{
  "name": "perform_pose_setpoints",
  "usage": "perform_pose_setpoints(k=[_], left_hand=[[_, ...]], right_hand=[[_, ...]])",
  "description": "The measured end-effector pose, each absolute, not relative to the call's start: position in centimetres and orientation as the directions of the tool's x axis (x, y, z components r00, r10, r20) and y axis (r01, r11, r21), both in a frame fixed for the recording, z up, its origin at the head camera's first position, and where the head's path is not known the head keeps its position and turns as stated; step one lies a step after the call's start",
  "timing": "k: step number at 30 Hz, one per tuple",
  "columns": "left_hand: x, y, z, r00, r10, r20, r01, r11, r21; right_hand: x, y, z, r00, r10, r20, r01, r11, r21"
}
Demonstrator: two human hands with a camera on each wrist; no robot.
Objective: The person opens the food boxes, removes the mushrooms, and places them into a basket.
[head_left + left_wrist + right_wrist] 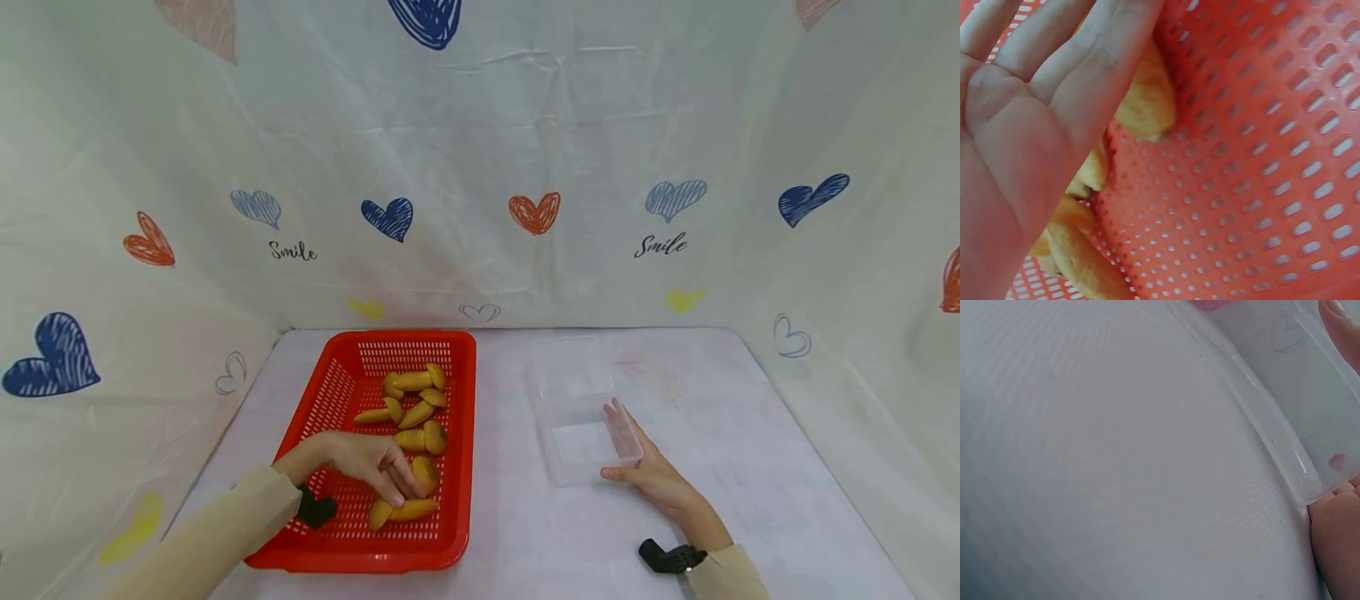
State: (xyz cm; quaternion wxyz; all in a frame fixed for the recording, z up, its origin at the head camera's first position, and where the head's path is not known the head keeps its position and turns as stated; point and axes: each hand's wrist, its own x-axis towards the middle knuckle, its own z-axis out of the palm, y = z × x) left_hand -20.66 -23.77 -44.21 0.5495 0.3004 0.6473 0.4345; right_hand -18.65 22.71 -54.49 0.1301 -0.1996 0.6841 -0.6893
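A red perforated basket (463, 450) holds several yellow-brown mushrooms (411, 381). My left hand (371, 462) reaches over its left rim. Its fingers point down at the nearest mushroom (412, 510), with another mushroom (424, 473) just beyond them. In the left wrist view the palm (1016, 144) faces the camera with fingers extended, and the fingertips are out of frame. On the table's right half lies a clear plastic box (558, 467). My right hand (660, 479) holds its right end, thumb at the near corner and fingers along the right wall. No mushroom shows inside the box.
A white table (510, 533) carries both the basket and the box, which stand apart with a strip of tabletop between them. Behind and at the sides hangs a pale curtain (465, 150) printed with hearts. Each wrist wears a black strap device (671, 557).
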Motion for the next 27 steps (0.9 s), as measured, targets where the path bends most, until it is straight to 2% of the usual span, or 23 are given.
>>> perform_pose_setpoints(k=[7,18,21,27], left_hand=[[-20.4,-23.7,-45.3,-0.197,0.863,-0.464,-0.086,0.457,0.885],[-19.7,-24.4,-45.6,-0.219,0.868,-0.446,-0.087,0.438,0.895],[-19.6,-24.8,-45.4,-0.247,0.862,-0.442,-0.087,0.435,0.896],[-20.0,-25.5,-44.0,-0.352,0.852,-0.388,-0.009,0.411,0.912]], right_hand=[[-18.6,23.2,-54.4,-0.882,-0.458,0.110,-0.102,-0.041,-0.994],[-18.8,23.4,-55.0,-0.890,-0.445,0.094,-0.092,-0.025,-0.995],[-18.9,23.3,-55.1,-0.891,-0.445,0.090,-0.091,-0.018,-0.996],[-19.0,23.3,-54.8,-0.898,-0.426,0.112,-0.128,0.010,-0.992]])
